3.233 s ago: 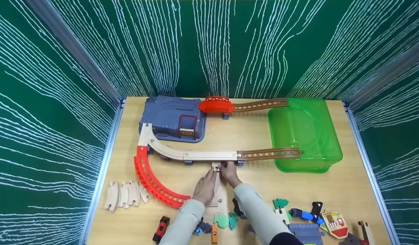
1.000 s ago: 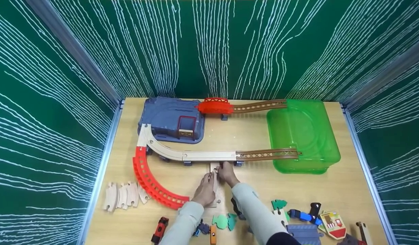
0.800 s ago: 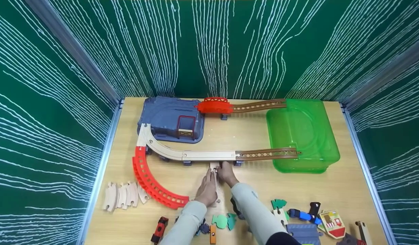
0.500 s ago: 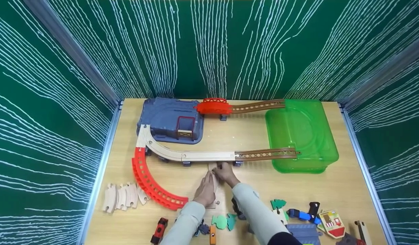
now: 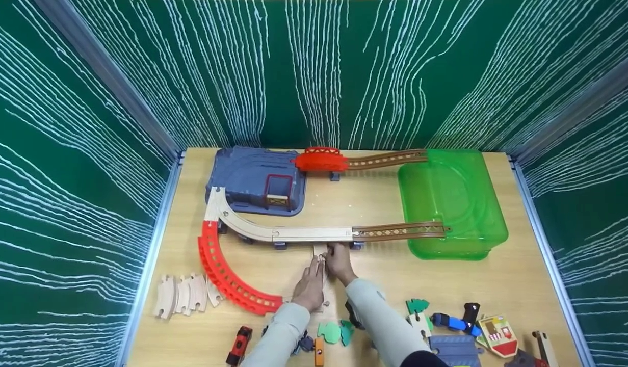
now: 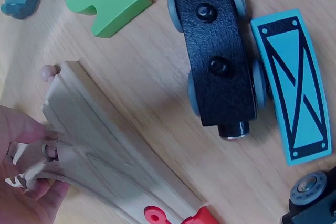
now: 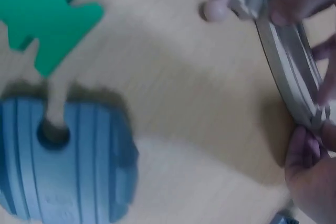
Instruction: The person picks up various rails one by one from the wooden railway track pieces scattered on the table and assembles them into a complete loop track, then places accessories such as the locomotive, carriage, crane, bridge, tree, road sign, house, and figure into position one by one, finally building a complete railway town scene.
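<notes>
In the head view, my left hand (image 5: 310, 286) lies along a narrow wooden track piece below the raised pale track (image 5: 311, 234). The left wrist view shows its thumb and fingers pinching the joint where this piece meets a wooden switch track (image 6: 105, 140), whose round peg (image 6: 49, 72) sticks out. The red curved track (image 5: 237, 280) reaches the switch track's other side. My right hand (image 5: 339, 261) grips the far end of the narrow wooden track (image 7: 291, 61), with thumb and fingertips at its tip. The fingers partly hide that end.
A grey mountain base (image 5: 253, 173) and a green bin (image 5: 467, 204) carry the raised loop. Loose curved wooden tracks (image 5: 184, 294) lie left. A red train (image 5: 239, 346), an orange car (image 5: 319, 351), green trees (image 5: 329, 332), a blue train (image 5: 449, 321) and a grey track (image 5: 454, 349) lie nearer.
The right hand briefly reached left over the track's far end half a second ago, then drew back slightly right. The left hand stays on the wooden track with small shifts.
</notes>
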`<action>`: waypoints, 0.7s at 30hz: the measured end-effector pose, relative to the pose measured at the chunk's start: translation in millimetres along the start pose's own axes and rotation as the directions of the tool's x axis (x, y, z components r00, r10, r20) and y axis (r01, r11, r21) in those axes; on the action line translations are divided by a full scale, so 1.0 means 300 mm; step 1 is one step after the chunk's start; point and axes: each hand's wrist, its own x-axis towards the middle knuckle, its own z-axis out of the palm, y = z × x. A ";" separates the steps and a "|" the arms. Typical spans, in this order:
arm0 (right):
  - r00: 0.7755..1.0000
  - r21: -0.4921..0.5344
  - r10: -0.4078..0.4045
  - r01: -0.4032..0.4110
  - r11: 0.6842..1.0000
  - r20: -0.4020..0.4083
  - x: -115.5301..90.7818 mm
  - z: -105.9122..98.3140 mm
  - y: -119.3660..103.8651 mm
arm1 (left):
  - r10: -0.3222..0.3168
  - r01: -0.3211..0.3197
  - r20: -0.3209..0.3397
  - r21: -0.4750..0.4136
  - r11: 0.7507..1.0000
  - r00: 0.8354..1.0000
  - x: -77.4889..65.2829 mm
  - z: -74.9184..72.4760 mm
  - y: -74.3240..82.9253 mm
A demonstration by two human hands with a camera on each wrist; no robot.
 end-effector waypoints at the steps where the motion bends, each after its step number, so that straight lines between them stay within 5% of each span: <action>1: 1.000 -0.021 0.010 -0.010 1.000 -0.004 -0.020 -0.022 -0.035 | 0.005 -0.005 0.005 0.001 1.000 1.000 -0.002 0.000 0.006; 3: 0.996 -0.056 0.084 -0.083 0.995 0.011 -0.049 -0.060 -0.084 | 0.010 -0.011 0.031 0.008 1.000 0.999 -0.006 -0.001 0.017; 9: 0.976 -0.083 0.217 -0.214 0.973 0.033 -0.050 -0.052 -0.019 | 0.023 -0.027 0.070 0.054 0.998 0.997 -0.006 0.003 0.037; 17: 0.954 -0.044 0.153 -0.146 0.988 0.257 -0.078 -0.170 -0.047 | 0.024 -0.026 0.068 0.025 0.999 0.997 -0.001 -0.009 0.019; 21: 0.942 0.013 0.037 -0.044 0.999 0.333 -0.108 -0.277 -0.061 | 0.020 -0.017 0.079 -0.033 0.999 0.997 -0.009 -0.010 -0.008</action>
